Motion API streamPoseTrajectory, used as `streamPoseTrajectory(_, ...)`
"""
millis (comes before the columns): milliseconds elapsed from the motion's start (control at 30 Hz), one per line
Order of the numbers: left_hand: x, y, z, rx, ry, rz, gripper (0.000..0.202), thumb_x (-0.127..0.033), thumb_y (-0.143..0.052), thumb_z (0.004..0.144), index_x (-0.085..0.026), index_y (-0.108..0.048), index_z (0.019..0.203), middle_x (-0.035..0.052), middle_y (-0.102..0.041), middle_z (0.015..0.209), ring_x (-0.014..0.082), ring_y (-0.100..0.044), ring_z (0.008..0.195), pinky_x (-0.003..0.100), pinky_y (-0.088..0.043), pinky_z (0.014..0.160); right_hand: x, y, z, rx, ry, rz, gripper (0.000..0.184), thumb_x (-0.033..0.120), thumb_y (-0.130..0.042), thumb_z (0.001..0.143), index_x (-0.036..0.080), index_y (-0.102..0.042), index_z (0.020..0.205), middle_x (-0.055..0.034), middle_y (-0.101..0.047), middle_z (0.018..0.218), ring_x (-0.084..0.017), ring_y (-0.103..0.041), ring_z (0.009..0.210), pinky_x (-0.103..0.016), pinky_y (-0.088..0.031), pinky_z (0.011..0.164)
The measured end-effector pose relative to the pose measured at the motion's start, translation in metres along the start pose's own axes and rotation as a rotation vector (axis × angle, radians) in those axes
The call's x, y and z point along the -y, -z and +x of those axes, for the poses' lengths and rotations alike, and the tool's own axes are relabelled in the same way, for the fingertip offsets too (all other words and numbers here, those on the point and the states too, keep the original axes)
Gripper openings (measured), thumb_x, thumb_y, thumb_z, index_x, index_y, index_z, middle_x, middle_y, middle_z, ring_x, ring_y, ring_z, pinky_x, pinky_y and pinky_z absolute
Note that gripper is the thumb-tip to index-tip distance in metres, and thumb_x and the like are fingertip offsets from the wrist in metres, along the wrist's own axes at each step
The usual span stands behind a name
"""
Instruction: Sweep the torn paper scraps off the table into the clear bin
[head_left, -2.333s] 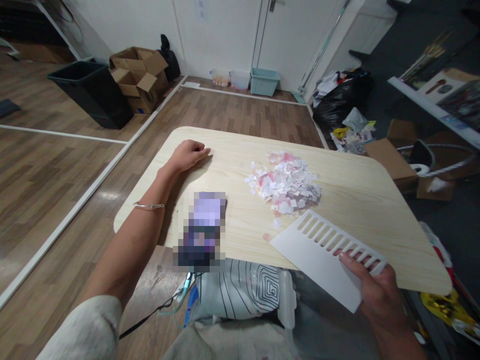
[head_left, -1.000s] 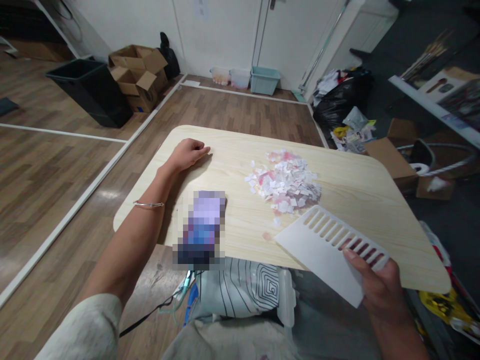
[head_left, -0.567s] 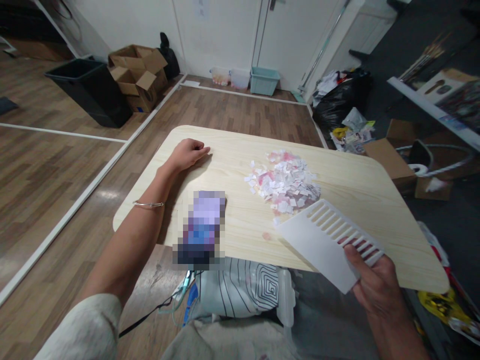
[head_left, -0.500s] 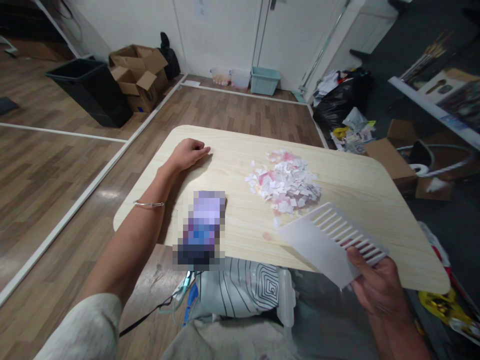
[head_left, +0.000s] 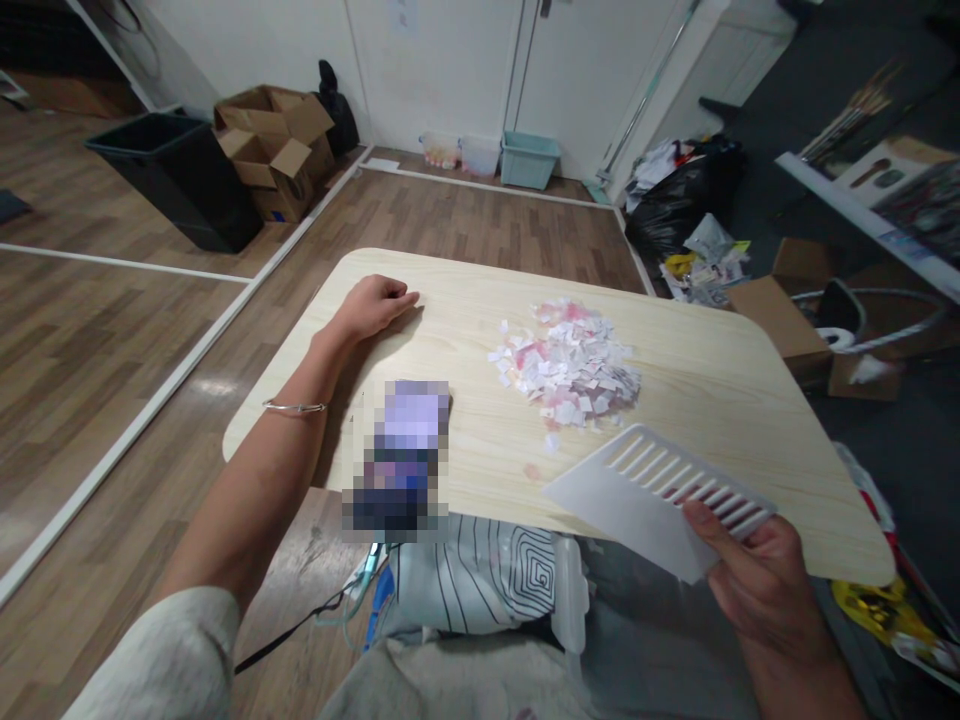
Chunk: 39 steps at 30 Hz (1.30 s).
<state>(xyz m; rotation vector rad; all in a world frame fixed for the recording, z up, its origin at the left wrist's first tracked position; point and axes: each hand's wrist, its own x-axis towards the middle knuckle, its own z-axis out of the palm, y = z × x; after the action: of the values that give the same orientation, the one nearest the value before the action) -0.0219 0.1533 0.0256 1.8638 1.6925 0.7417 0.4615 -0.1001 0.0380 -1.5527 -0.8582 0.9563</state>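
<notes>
My right hand grips a white plastic scraper by its slotted side, thumb on top. The scraper is tilted over the near edge of the table, its flat blade pointing left. Beyond it lies a loose heap of small white and pinkish paper scraps, apart from the blade. My left hand rests on the table's far left part, fingers curled in and thumb lying along them; nothing shows in it. Between my forearm and the heap is a phone, blurred by pixelation.
A patterned bag and a clear plastic lid or box edge lie at my lap. Around the table stand a black bin, cardboard boxes, a teal crate, a black rubbish bag and an open carton.
The scraper has turned a little in my right hand's grip, its far corner coming lower and to the left. My left hand and the paper heap look the same.
</notes>
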Motion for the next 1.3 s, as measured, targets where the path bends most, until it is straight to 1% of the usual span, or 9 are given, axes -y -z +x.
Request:
streamPoseTrajectory(167,0.003,-0.001,0.001,-0.005,-0.003,0.011,0.056,-0.038,-0.068,0.105,-0.028,-0.043,0.056,-0.0017,-0.041,0.052,0.0170,-0.038,0.064,0.041,-0.029,0.073,0.000,-0.002,0.000,-0.090,0.025,0.020,0.062,0.070,-0.123,0.045,0.027,-0.090,0.075,-0.0074,-0.088,0.079,-0.028,-0.086,0.067,-0.036,-0.076,0.066)
streamPoseTrajectory(267,0.003,-0.002,0.001,-0.008,0.003,0.019,0.056,-0.038,-0.068,0.105,-0.028,-0.042,0.056,-0.0024,-0.038,0.051,0.0167,-0.037,0.063,0.041,-0.029,0.072,-0.004,0.001,0.001,-0.079,-0.020,0.023,0.064,0.072,-0.122,0.044,0.026,-0.090,0.075,-0.0090,-0.089,0.079,-0.031,-0.086,0.065,-0.040,-0.077,0.065)
streamPoseTrajectory(400,0.002,-0.001,0.001,-0.007,0.006,0.011,0.056,-0.038,-0.069,0.104,-0.028,-0.043,0.055,-0.0028,-0.039,0.049,0.0167,-0.036,0.061,0.040,-0.028,0.070,-0.009,0.007,0.000,-0.050,-0.052,-0.083,0.057,0.066,-0.119,0.058,0.021,-0.091,0.082,-0.0127,-0.089,0.082,-0.036,-0.089,0.070,-0.042,-0.074,0.061)
streamPoseTrajectory(500,0.000,0.000,0.000,-0.004,0.008,0.009,0.057,-0.038,-0.068,0.104,-0.028,-0.043,0.054,-0.0024,-0.040,0.049,0.0167,-0.037,0.060,0.039,-0.029,0.070,-0.010,0.004,0.000,-0.092,-0.020,-0.135,0.053,0.061,-0.116,0.064,0.020,-0.092,0.086,-0.0138,-0.091,0.087,-0.034,-0.089,0.074,-0.040,-0.073,0.063)
streamPoseTrajectory(633,-0.003,0.000,-0.001,-0.003,0.020,0.016,0.057,-0.036,-0.068,0.105,-0.027,-0.042,0.055,-0.0021,-0.040,0.050,0.0165,-0.038,0.061,0.040,-0.029,0.071,-0.008,-0.006,0.000,-0.164,0.019,-0.108,0.054,0.061,-0.115,0.060,0.020,-0.089,0.084,-0.0135,-0.091,0.089,-0.032,-0.088,0.074,-0.039,-0.072,0.066)
streamPoseTrajectory(767,-0.004,0.000,-0.002,-0.003,0.033,0.009,0.057,-0.036,-0.068,0.106,-0.027,-0.042,0.056,-0.0024,-0.038,0.050,0.0161,-0.036,0.061,0.040,-0.029,0.070,-0.004,-0.009,-0.001,-0.216,-0.018,-0.082,0.054,0.056,-0.117,0.053,0.021,-0.089,0.084,-0.0121,-0.091,0.089,-0.031,-0.088,0.077,-0.037,-0.072,0.068)
streamPoseTrajectory(1000,0.000,0.000,-0.001,0.001,0.001,-0.012,0.055,-0.040,-0.069,0.103,-0.028,-0.043,0.056,-0.0021,-0.039,0.047,0.0166,-0.036,0.059,0.039,-0.028,0.068,-0.003,0.001,-0.002,-0.179,-0.011,-0.083,0.050,0.055,-0.116,0.061,0.021,-0.090,0.086,-0.0112,-0.092,0.089,-0.029,-0.087,0.072,-0.035,-0.071,0.063)
streamPoseTrajectory(1167,0.001,-0.001,-0.001,-0.009,0.013,0.002,0.055,-0.039,-0.068,0.104,-0.028,-0.043,0.056,-0.0020,-0.040,0.049,0.0168,-0.038,0.061,0.039,-0.029,0.070,-0.004,0.012,0.000,-0.121,-0.079,-0.102,0.050,0.054,-0.118,0.057,0.021,-0.091,0.084,-0.0108,-0.091,0.086,-0.031,-0.088,0.072,-0.036,-0.071,0.062)
streamPoseTrajectory(1300,0.001,-0.001,0.000,-0.006,0.016,0.007,0.055,-0.040,-0.068,0.104,-0.028,-0.044,0.056,-0.0021,-0.039,0.049,0.0172,-0.037,0.061,0.040,-0.030,0.071,0.001,0.007,-0.003,-0.121,-0.082,-0.092,0.051,0.056,-0.118,0.056,0.023,-0.090,0.082,-0.0100,-0.090,0.084,-0.031,-0.087,0.071,-0.037,-0.071,0.062)
